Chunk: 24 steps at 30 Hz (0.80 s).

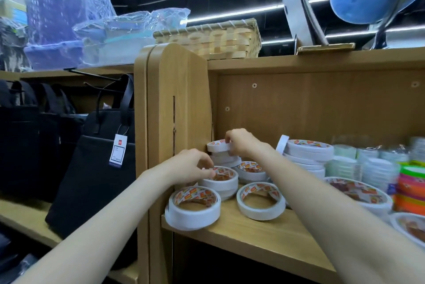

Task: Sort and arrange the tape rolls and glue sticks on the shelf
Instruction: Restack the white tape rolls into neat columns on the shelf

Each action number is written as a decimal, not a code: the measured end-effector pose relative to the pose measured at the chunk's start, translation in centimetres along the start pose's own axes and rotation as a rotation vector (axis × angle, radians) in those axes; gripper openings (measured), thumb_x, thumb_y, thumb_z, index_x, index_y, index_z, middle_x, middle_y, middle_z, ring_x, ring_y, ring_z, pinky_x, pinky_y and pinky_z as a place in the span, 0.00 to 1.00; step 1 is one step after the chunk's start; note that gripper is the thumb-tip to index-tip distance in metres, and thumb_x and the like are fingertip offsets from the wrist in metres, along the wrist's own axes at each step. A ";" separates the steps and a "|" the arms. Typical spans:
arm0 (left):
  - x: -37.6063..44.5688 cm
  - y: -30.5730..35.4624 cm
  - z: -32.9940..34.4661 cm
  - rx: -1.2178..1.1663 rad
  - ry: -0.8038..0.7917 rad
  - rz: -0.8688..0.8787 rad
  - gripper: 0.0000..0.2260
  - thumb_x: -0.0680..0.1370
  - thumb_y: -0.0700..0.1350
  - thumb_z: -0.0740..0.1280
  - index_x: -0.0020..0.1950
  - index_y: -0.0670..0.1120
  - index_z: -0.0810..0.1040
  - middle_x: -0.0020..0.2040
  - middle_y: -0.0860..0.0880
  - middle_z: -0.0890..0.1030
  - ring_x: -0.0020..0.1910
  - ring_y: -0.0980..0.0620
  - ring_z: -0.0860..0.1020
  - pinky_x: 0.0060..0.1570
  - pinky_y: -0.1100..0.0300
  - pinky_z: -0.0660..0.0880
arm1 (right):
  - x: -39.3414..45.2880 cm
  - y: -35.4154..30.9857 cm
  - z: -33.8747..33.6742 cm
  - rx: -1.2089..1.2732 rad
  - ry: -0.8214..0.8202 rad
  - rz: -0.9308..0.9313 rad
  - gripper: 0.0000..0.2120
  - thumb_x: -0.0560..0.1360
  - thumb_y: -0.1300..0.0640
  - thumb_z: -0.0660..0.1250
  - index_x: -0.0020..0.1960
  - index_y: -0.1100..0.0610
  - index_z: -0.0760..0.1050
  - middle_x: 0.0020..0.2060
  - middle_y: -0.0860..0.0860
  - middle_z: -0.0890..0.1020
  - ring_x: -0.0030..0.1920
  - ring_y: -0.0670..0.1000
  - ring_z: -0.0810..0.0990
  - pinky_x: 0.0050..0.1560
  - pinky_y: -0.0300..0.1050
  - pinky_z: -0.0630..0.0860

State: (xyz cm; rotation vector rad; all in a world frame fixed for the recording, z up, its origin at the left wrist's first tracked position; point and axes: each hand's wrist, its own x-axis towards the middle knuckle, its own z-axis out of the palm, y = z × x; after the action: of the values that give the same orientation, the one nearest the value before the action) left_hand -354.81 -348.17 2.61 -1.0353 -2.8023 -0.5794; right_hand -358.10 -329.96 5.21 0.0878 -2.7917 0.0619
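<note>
Several white tape rolls with red-orange printed cores lie on the wooden shelf (264,235). My right hand (241,143) grips the top roll (215,147) of a stack in the shelf's back left corner. My left hand (190,165) pinches the rim of a middle white roll (222,181) that sits on another roll. Two single rolls lie at the front: one (192,209) overhanging the shelf's edge, one (259,202) to its right. A taller stack of thin rolls (309,153) stands behind my right forearm. I see no glue sticks.
Clear-wrapped tape rolls (368,161) and bright neon rolls (411,187) fill the shelf's right side, with wide rolls (358,193) in front. The shelf's side panel (177,109) stands at the left. Black bags (92,164) hang beyond it. Baskets (207,37) sit on top.
</note>
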 end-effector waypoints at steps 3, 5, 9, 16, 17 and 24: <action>0.5 0.1 -0.6 0.016 -0.159 0.014 0.12 0.75 0.49 0.68 0.58 0.51 0.79 0.56 0.54 0.79 0.55 0.56 0.76 0.59 0.56 0.73 | -0.8 1.0 -1.2 0.014 0.092 -0.039 0.21 0.72 0.62 0.69 0.64 0.59 0.69 0.59 0.58 0.73 0.59 0.58 0.73 0.56 0.48 0.71; 1.0 0.2 -0.9 0.065 -0.222 0.020 0.11 0.75 0.48 0.69 0.57 0.51 0.79 0.54 0.55 0.79 0.54 0.57 0.76 0.59 0.57 0.73 | -2.3 1.4 -2.2 0.055 0.115 -0.061 0.18 0.73 0.60 0.69 0.61 0.59 0.72 0.56 0.56 0.76 0.56 0.56 0.75 0.52 0.45 0.71; 2.0 0.3 -1.0 0.152 -0.240 0.062 0.07 0.74 0.47 0.70 0.51 0.53 0.80 0.47 0.59 0.79 0.50 0.58 0.76 0.52 0.61 0.73 | -5.8 1.3 -2.2 0.109 -0.117 -0.106 0.10 0.73 0.60 0.69 0.54 0.57 0.78 0.52 0.53 0.81 0.52 0.51 0.78 0.49 0.42 0.73; 2.8 0.2 -0.9 0.316 -0.163 0.073 0.07 0.74 0.46 0.70 0.52 0.50 0.81 0.41 0.59 0.76 0.46 0.57 0.75 0.47 0.62 0.71 | -7.4 1.0 0.7 0.173 -0.216 -0.254 0.19 0.72 0.58 0.70 0.63 0.53 0.75 0.61 0.51 0.73 0.49 0.44 0.71 0.50 0.35 0.67; 2.7 0.1 -0.9 0.316 -0.154 0.079 0.07 0.74 0.45 0.70 0.52 0.50 0.81 0.40 0.59 0.76 0.45 0.57 0.74 0.46 0.63 0.69 | -7.2 0.9 1.1 0.170 -0.217 -0.273 0.19 0.73 0.57 0.70 0.63 0.55 0.75 0.61 0.51 0.72 0.48 0.44 0.70 0.49 0.34 0.66; 2.0 0.2 -0.9 0.241 0.015 0.063 0.08 0.76 0.42 0.66 0.53 0.48 0.81 0.47 0.53 0.79 0.50 0.54 0.76 0.51 0.63 0.72 | -6.6 0.2 1.4 0.110 -0.327 -0.302 0.11 0.76 0.59 0.64 0.57 0.62 0.74 0.42 0.52 0.75 0.41 0.49 0.69 0.39 0.43 0.63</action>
State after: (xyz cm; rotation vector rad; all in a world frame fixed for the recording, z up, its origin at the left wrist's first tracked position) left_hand -356.28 -347.19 3.95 -1.0591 -2.7281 -0.2333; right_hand -352.39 -329.44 1.64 0.5936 -3.0608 0.1369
